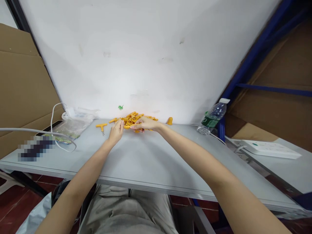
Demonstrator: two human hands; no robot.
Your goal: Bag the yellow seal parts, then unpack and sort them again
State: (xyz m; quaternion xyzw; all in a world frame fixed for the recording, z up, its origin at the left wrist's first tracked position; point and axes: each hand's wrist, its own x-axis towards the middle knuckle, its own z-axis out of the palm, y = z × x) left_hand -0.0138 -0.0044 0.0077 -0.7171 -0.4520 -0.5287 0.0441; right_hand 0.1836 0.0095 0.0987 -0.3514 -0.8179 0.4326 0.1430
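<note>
Nearest the lens: both bare forearms, lap in grey-beige trousers [129, 208] between them, below the hands. Arms reach forward over the grey table [136, 162] to its far edge by the white wall [151, 58].

Left hand [117, 130]: fingers curled in, at the near left edge of the yellow pile [133, 119]. Can't tell if it has a part gripped; the fingers hide the contact.

Right hand [146, 123]: palm down, fingers bent, thumb and fingertips together at the pile's front. Yellow shows right at the tips, but can't confirm a firm pinch.

Pile sits between the hands and just beyond them, bell-shaped cups and stick-like bits jumbled together, some running behind the right hand.

Left of the left hand, near: one yellow T-handle corkscrew [101, 126], metal spiral toward the person. Further left: clear bag [75, 125] and a white cable [52, 121].

Right of the right hand, apart: one yellow cup [170, 121]. Well right: tilted bottle [212, 118], green label; past it, white power strip [270, 149].
</note>
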